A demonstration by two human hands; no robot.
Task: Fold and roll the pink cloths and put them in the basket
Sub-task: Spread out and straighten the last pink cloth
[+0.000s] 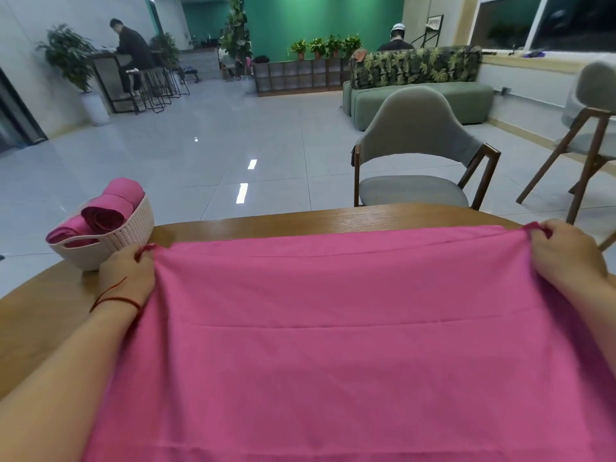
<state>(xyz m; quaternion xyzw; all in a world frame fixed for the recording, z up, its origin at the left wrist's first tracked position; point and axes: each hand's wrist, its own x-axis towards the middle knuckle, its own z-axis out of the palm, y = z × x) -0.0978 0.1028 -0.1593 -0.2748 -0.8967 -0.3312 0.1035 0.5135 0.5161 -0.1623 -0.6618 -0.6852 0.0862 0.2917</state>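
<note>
A pink cloth point(333, 345) lies spread across the wooden counter point(50, 311) in front of me, a crease running across its middle. My left grip point(128, 273) pinches its far left corner and my right grip point(563, 255) pinches the far right one, the far edge stretched straight between them. Just beyond my left grip, a white woven basket point(133, 230) holds rolled pink cloths point(115, 203). A grey chair point(416, 135) stands behind the counter.

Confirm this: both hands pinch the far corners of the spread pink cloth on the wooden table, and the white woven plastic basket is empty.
Wrong: the head view shows rolled pink cloths in the white woven plastic basket. Left hand and right hand pinch the spread pink cloth by its far corners.
</note>
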